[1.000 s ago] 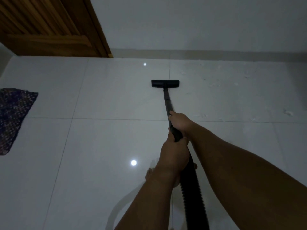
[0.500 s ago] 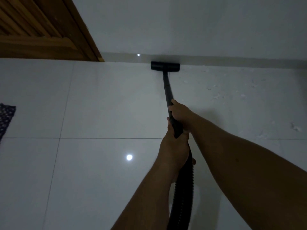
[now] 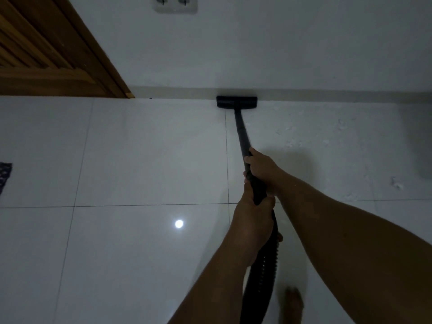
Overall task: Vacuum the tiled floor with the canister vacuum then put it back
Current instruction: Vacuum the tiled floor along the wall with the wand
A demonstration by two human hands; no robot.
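The black floor nozzle (image 3: 236,102) rests on the white tiled floor (image 3: 145,160), pressed against the baseboard. A black wand (image 3: 240,132) runs back from it to my hands. My right hand (image 3: 261,163) grips the wand higher up, and my left hand (image 3: 253,220) grips the handle just behind it. The ribbed black hose (image 3: 261,284) hangs down from the handle between my forearms. The canister itself is out of view. White crumbs (image 3: 341,127) lie scattered on the tiles to the right of the nozzle.
A wooden door (image 3: 46,61) stands at the far left by the white wall (image 3: 280,43), which carries a double socket (image 3: 175,4). A dark patterned mat (image 3: 4,174) peeks in at the left edge. My bare foot (image 3: 293,302) is at the bottom.
The nozzle has been pushed forward across the tile until it meets the baseboard. My view has tilted up, showing the wall socket, and the mat has slid almost out at left.
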